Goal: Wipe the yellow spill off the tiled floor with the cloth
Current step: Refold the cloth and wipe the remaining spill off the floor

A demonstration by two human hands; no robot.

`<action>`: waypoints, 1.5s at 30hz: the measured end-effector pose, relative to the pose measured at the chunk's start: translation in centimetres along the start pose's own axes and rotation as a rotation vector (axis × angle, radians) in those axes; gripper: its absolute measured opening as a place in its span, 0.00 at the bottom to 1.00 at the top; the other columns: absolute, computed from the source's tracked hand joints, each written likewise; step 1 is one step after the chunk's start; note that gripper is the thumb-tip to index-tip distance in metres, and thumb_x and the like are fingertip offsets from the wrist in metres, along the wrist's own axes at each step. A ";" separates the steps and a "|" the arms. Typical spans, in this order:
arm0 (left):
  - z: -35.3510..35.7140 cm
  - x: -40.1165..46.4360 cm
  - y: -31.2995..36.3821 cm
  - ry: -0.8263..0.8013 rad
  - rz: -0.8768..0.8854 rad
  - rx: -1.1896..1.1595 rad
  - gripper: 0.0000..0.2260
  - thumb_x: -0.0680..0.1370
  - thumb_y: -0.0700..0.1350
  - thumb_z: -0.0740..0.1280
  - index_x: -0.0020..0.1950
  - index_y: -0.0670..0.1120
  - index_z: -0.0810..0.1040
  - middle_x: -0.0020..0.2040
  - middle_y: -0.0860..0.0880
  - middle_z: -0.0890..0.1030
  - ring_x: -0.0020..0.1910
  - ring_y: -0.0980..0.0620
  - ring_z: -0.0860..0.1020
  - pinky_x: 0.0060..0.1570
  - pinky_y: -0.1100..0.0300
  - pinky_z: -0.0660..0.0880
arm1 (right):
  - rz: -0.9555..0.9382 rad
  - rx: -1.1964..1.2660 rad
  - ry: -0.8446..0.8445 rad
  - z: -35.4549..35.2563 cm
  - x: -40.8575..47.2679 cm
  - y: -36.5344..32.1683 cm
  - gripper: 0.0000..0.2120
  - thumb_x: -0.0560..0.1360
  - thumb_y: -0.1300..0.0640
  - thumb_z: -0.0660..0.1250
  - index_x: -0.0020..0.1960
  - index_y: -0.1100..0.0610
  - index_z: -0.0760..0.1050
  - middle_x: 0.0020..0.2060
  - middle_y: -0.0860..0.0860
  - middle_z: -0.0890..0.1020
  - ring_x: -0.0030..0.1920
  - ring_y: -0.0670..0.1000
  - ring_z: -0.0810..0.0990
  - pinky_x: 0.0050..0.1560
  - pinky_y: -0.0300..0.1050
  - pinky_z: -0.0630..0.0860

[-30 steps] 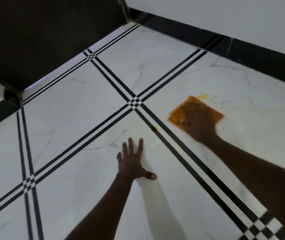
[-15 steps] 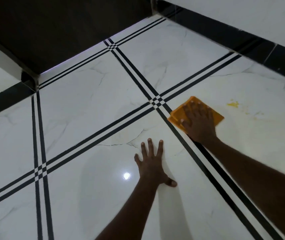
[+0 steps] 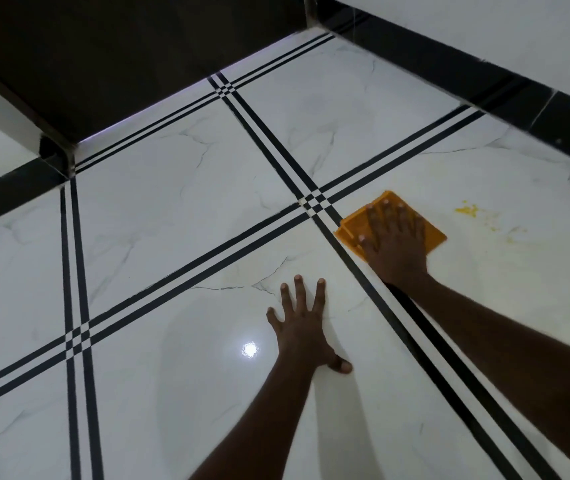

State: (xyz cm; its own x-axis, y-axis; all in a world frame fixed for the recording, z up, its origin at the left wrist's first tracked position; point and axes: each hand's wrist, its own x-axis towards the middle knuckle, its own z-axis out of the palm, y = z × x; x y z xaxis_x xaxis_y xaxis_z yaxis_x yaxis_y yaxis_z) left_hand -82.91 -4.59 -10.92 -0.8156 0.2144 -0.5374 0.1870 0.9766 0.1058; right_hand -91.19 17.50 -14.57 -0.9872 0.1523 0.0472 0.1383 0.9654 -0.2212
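White marble-look tiled floor [image 3: 172, 209] fills most of the view, glossy, with thin grey veining and paired black stripe lines [image 3: 269, 140] crossing it in a grid. One round glare spot [image 3: 250, 349] from a light reflects on the tile just left of the left forearm. Along the upper right runs a black skirting band [image 3: 484, 88] beneath a white wall [image 3: 484, 26]. At upper left a dark recess [image 3: 121, 46] sits behind the floor edge, with a second black skirting strip [image 3: 10, 192] at the left margin.

Both forearms enter from the bottom right. Left hand [image 3: 302, 327] lies flat on the tile, fingers straight and spread, thumb out to the right, holding nothing. Right hand [image 3: 396, 237] presses palm-down on the orange cloth [image 3: 353, 226], fingers extended and slightly apart across its top; the grip is an open flat press, no curl round the fabric visible.

The cloth is folded to a rough square, lying flat on the floor just right of the stripe crossing [image 3: 316, 200], its left corner touching the nearest black line. Its right corner points toward the spill.

Yellow spill [image 3: 467, 210] remains on the tile to the right of the cloth, apart from it: one small bright patch with fainter specks and smears trailing toward the lower right. Nothing lies between cloth and spill.
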 end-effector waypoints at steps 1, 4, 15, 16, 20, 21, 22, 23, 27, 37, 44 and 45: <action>0.0 0.0 0.0 -0.004 0.000 0.002 0.68 0.60 0.68 0.79 0.80 0.56 0.30 0.80 0.43 0.28 0.78 0.36 0.29 0.74 0.28 0.43 | 0.069 0.022 0.024 0.1 -0.5 -0.1 0.33 0.81 0.40 0.52 0.82 0.54 0.59 0.81 0.60 0.62 0.80 0.65 0.59 0.78 0.69 0.54; -0.5 0.0 0.3 -0.031 -0.014 0.009 0.68 0.60 0.67 0.79 0.80 0.56 0.30 0.79 0.43 0.27 0.78 0.35 0.29 0.73 0.28 0.43 | 0.075 -0.011 0.090 0.5 -6.8 -1.1 0.34 0.81 0.41 0.53 0.83 0.55 0.57 0.81 0.61 0.60 0.81 0.66 0.58 0.79 0.68 0.51; -1.3 -0.4 0.5 -0.074 -0.043 0.094 0.70 0.59 0.70 0.78 0.79 0.56 0.27 0.80 0.42 0.28 0.80 0.35 0.33 0.74 0.30 0.50 | 0.217 -0.024 0.069 -1.0 -7.9 8.8 0.31 0.80 0.41 0.55 0.79 0.55 0.67 0.78 0.60 0.68 0.77 0.64 0.66 0.75 0.66 0.59; -1.6 -0.3 0.7 -0.104 -0.063 0.127 0.69 0.61 0.69 0.78 0.79 0.53 0.28 0.80 0.40 0.30 0.80 0.34 0.35 0.74 0.31 0.52 | 0.321 0.006 0.100 -1.5 -9.1 10.0 0.31 0.80 0.42 0.54 0.79 0.56 0.67 0.78 0.61 0.68 0.77 0.65 0.65 0.76 0.67 0.59; -3.7 0.5 3.9 0.050 -0.097 0.151 0.38 0.78 0.61 0.66 0.80 0.43 0.56 0.77 0.36 0.60 0.75 0.36 0.63 0.69 0.42 0.66 | 0.516 -0.028 0.212 -2.4 -17.9 11.4 0.32 0.81 0.43 0.54 0.81 0.56 0.61 0.80 0.61 0.64 0.80 0.65 0.61 0.77 0.68 0.55; -3.8 0.9 4.9 0.197 -0.091 0.132 0.28 0.81 0.57 0.61 0.76 0.43 0.64 0.74 0.38 0.66 0.72 0.39 0.68 0.66 0.44 0.68 | 0.505 -0.029 0.179 -2.3 -19.9 10.2 0.33 0.81 0.43 0.55 0.82 0.56 0.60 0.80 0.61 0.62 0.80 0.66 0.60 0.78 0.68 0.53; -3.5 1.4 5.8 0.326 -0.068 0.103 0.24 0.82 0.54 0.59 0.75 0.43 0.65 0.73 0.39 0.68 0.72 0.40 0.68 0.66 0.45 0.68 | 0.456 -0.031 0.147 -2.0 -21.3 8.8 0.33 0.80 0.44 0.56 0.82 0.56 0.60 0.81 0.60 0.61 0.80 0.66 0.59 0.78 0.67 0.52; -2.9 2.1 6.9 0.392 -0.026 0.059 0.25 0.83 0.52 0.57 0.78 0.43 0.63 0.76 0.39 0.65 0.75 0.40 0.64 0.69 0.44 0.67 | 0.377 -0.028 0.113 -1.8 -21.9 7.6 0.34 0.80 0.44 0.57 0.82 0.55 0.59 0.81 0.60 0.61 0.80 0.65 0.58 0.78 0.67 0.51; 1.6 4.2 9.3 0.495 0.040 -0.027 0.28 0.85 0.55 0.48 0.83 0.48 0.50 0.83 0.42 0.52 0.83 0.44 0.49 0.79 0.41 0.52 | -0.035 -0.061 0.014 -1.5 -17.3 7.7 0.33 0.81 0.42 0.54 0.83 0.51 0.55 0.83 0.56 0.56 0.83 0.62 0.54 0.80 0.66 0.51; 2.9 5.3 8.8 0.604 0.041 -0.067 0.28 0.83 0.55 0.52 0.83 0.49 0.55 0.82 0.43 0.57 0.82 0.46 0.54 0.77 0.42 0.54 | 0.259 -0.061 0.073 -3.0 -1.1 17.0 0.33 0.81 0.40 0.49 0.81 0.55 0.62 0.79 0.61 0.65 0.78 0.67 0.63 0.76 0.68 0.55; 2.3 5.1 9.0 0.548 0.028 -0.082 0.29 0.82 0.55 0.48 0.83 0.47 0.56 0.82 0.42 0.57 0.82 0.45 0.54 0.76 0.40 0.55 | 0.518 -0.018 0.180 -1.2 -7.7 8.1 0.33 0.81 0.43 0.54 0.82 0.56 0.57 0.81 0.61 0.59 0.81 0.67 0.57 0.79 0.68 0.50; 2.4 5.2 8.9 0.553 0.031 -0.083 0.29 0.82 0.56 0.47 0.83 0.48 0.56 0.83 0.43 0.57 0.82 0.45 0.54 0.76 0.40 0.55 | 0.345 -0.020 0.125 -0.9 -6.6 7.6 0.33 0.81 0.42 0.54 0.83 0.55 0.57 0.82 0.59 0.59 0.81 0.65 0.57 0.79 0.68 0.50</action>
State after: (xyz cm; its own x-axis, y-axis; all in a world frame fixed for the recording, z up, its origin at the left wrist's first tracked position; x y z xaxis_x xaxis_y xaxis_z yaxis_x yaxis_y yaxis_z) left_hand -84.17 5.18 -14.72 -0.9804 0.1965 -0.0167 0.1897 0.9629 0.1919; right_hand -83.59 24.00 -15.70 -0.8650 0.4934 0.0915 0.4645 0.8562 -0.2261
